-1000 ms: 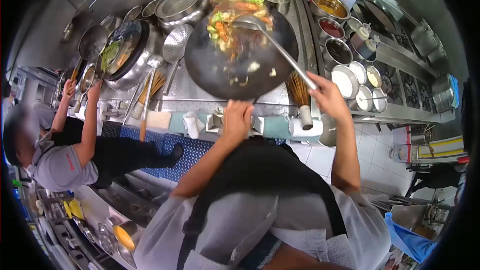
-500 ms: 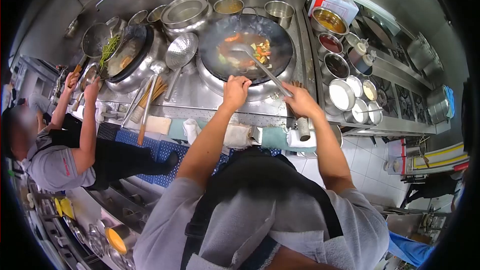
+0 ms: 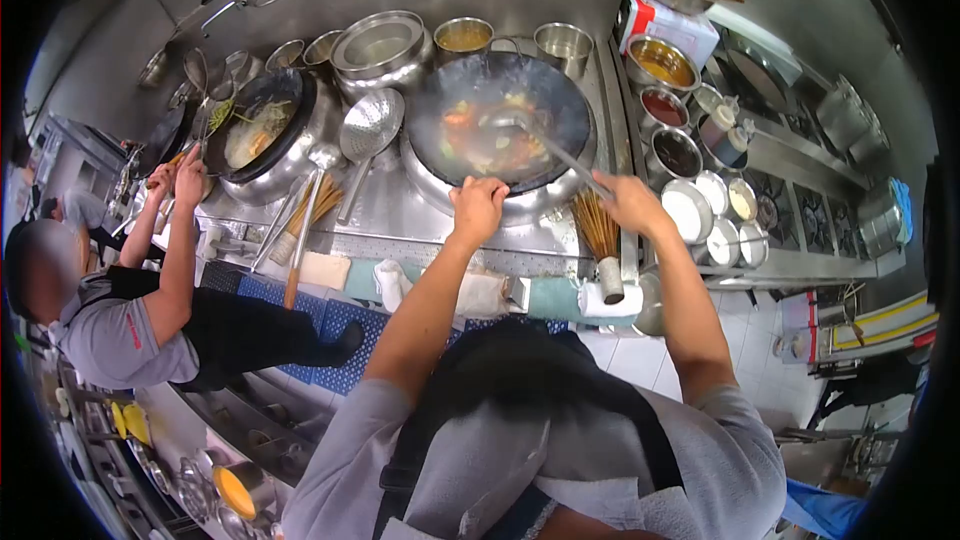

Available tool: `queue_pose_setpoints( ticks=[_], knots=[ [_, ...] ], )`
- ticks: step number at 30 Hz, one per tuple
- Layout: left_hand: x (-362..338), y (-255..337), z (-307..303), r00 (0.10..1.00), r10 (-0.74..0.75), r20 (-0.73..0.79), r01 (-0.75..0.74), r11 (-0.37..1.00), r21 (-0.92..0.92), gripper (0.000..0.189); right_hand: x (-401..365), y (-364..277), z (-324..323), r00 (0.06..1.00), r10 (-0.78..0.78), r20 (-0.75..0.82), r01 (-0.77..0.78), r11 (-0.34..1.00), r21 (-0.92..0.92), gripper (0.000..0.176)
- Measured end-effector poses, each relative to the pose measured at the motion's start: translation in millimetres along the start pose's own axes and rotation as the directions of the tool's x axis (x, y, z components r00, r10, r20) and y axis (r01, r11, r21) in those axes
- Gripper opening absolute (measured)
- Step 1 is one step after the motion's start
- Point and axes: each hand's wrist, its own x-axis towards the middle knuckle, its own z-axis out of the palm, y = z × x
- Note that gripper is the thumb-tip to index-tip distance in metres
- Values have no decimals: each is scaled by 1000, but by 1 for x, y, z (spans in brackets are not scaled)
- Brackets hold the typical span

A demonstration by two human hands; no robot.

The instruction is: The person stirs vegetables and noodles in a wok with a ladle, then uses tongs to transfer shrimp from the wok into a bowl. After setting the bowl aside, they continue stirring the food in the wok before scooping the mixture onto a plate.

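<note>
Steel ladle (image 3: 565, 155) slants across wok (image 3: 567, 108), hooked bowl in chunky, steam-veiled food (image 3: 480, 148), long axis running from wok's middle past near-right rim; right hand (image 3: 633, 205) nearer, fingers clamped on handle. Left hand (image 3: 478, 210) at wok's near rim, fingers curled together on it. Dark, round wok sits toward right edge of counter (image 3: 387, 208); bristly bamboo brush (image 3: 597, 225) near front-right corner, perforated skimmer (image 3: 372, 125) left of wok.

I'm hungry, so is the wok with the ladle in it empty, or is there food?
Not empty: the wok holds food. Orange and pale pieces of it show around the ladle.
</note>
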Motion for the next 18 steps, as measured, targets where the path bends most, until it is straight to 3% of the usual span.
queue_pose_setpoints(
  ticks=[3,5,6,8,9,10,13,16,18],
  knots=[
    [5,14,-11,988,74,133,-103,967,232,19,31,-10,39,996,93,-8,-93,994,-65,59],
    [20,8,-18,968,132,211,-190,941,280,20,3,-33,24,1000,2,-14,-2,1000,-6,59],
    [25,-4,-11,964,113,241,-149,980,135,21,-12,-36,11,1000,-10,-1,10,1000,-6,59],
    [29,-3,-13,974,78,212,-85,996,23,22,-43,-25,-14,998,-40,42,40,999,1,58],
    [21,-3,-12,977,48,210,-43,999,-28,23,-49,-16,-26,996,26,90,-29,999,29,55],
    [9,-4,-3,989,128,67,-130,991,19,25,-52,-5,-33,996,-59,59,57,998,31,53],
    [-18,53,-48,990,129,51,-130,991,7,24,-40,-31,-56,994,67,86,-73,996,61,52],
    [-49,87,-91,984,166,68,-158,982,-103,20,-28,-35,-35,991,-128,-32,130,988,80,52],
    [-24,78,-78,984,176,-5,-176,983,-50,20,-40,-39,-35,986,-164,33,163,986,45,53]
  ],
)
